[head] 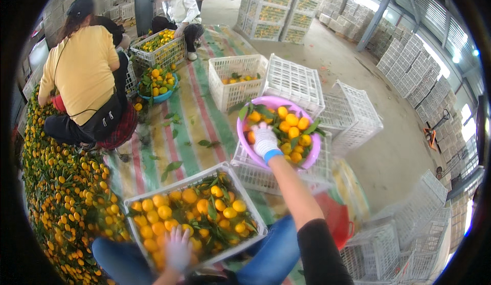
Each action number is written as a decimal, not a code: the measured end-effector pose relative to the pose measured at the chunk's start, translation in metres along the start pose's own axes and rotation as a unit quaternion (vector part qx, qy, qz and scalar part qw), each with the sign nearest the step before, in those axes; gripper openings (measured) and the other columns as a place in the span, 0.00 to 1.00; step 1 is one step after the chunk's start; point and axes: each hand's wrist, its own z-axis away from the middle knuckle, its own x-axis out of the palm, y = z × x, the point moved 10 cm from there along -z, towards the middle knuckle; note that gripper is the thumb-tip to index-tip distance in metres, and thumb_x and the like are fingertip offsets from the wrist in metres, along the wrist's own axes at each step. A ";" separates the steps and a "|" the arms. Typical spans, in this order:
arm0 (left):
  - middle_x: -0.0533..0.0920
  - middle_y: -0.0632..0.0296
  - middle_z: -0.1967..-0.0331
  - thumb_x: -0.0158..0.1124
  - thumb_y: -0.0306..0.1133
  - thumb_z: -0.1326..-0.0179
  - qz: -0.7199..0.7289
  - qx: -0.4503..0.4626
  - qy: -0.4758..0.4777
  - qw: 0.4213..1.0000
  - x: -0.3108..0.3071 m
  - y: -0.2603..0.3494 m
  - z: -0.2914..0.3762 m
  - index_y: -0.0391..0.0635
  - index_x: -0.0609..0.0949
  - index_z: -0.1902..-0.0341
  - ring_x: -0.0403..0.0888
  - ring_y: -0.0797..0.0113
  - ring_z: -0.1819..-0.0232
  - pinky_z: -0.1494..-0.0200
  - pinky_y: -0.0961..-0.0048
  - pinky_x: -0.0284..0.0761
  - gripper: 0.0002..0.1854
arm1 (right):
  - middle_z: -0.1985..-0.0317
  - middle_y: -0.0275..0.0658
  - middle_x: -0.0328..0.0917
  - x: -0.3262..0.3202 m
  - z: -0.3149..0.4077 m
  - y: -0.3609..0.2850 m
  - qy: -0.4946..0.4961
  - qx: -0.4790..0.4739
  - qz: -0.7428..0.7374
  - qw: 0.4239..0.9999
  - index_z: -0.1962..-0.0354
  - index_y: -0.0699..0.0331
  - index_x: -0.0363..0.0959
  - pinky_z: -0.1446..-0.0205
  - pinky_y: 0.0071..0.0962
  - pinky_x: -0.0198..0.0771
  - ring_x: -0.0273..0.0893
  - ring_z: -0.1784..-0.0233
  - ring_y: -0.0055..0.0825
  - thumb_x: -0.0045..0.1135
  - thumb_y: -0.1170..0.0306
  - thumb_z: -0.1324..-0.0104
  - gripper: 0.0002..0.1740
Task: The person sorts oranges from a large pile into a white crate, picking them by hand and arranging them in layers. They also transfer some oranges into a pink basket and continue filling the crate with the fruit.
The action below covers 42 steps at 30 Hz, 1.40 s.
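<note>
In front of me stands a white plastic crate filled with orange mandarins and green leaves. My left hand, in a pale knit glove and somewhat blurred, lies palm down over the fruit near the crate's close side, fingers apart. My right hand, in a striped white glove with a blue cuff, reaches into a pink-purple plastic basin. Its fingers are down among leafy mandarins; whether they grip one is hidden. The basin rests on a white crate.
Loose fruit with leaves is heaped at left. A person in a yellow top crouches beside a blue basin; another person sits by a filled crate. A red basin and white crates lie right, on or beside a striped tarp.
</note>
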 end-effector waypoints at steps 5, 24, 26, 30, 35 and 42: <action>0.69 0.48 0.32 0.62 0.40 0.40 0.033 0.008 0.033 0.999 -0.005 0.004 -0.006 0.50 0.74 0.33 0.62 0.44 0.28 0.29 0.35 0.52 0.29 | 0.54 0.49 0.75 -0.008 -0.011 0.065 0.140 0.039 -0.151 0.978 0.50 0.64 0.73 0.45 0.41 0.75 0.77 0.50 0.48 0.65 0.59 0.39 0.24; 0.67 0.52 0.30 0.60 0.41 0.38 0.018 -0.010 0.039 0.999 -0.003 -0.005 -0.001 0.56 0.71 0.32 0.61 0.50 0.27 0.29 0.39 0.52 0.29 | 0.58 0.58 0.81 0.207 0.326 -0.231 -0.397 -0.111 -0.285 0.865 0.56 0.69 0.76 0.48 0.43 0.75 0.81 0.55 0.52 0.68 0.49 0.48 0.33; 0.66 0.51 0.28 0.59 0.43 0.38 0.012 -0.025 0.006 1.000 -0.005 -0.002 0.000 0.54 0.70 0.30 0.59 0.51 0.26 0.28 0.39 0.48 0.31 | 0.58 0.58 0.81 0.204 0.328 -0.232 -0.394 -0.095 -0.295 0.865 0.56 0.68 0.76 0.48 0.44 0.75 0.80 0.54 0.53 0.67 0.50 0.49 0.32; 0.63 0.50 0.26 0.58 0.49 0.38 0.018 -0.046 -0.006 0.999 0.009 0.010 -0.008 0.48 0.67 0.28 0.56 0.51 0.24 0.25 0.38 0.42 0.36 | 0.57 0.58 0.80 0.219 0.334 -0.218 -0.394 -0.072 -0.307 0.864 0.53 0.66 0.70 0.48 0.47 0.73 0.79 0.52 0.54 0.65 0.50 0.46 0.32; 0.62 0.49 0.26 0.56 0.49 0.36 -0.027 -0.035 -0.016 0.999 0.008 0.010 -0.004 0.45 0.67 0.28 0.56 0.51 0.24 0.24 0.38 0.41 0.35 | 0.62 0.55 0.79 0.090 0.248 -0.205 -0.232 -0.187 -0.289 0.910 0.55 0.67 0.70 0.51 0.43 0.75 0.80 0.57 0.50 0.55 0.58 0.39 0.22; 0.66 0.51 0.28 0.56 0.49 0.38 -0.007 -0.048 -0.033 0.998 0.003 0.014 -0.012 0.48 0.68 0.29 0.57 0.53 0.25 0.24 0.39 0.41 0.34 | 0.55 0.53 0.77 -0.065 0.044 0.154 0.356 0.190 0.065 0.912 0.47 0.68 0.71 0.40 0.44 0.69 0.75 0.49 0.48 0.62 0.46 0.42 0.37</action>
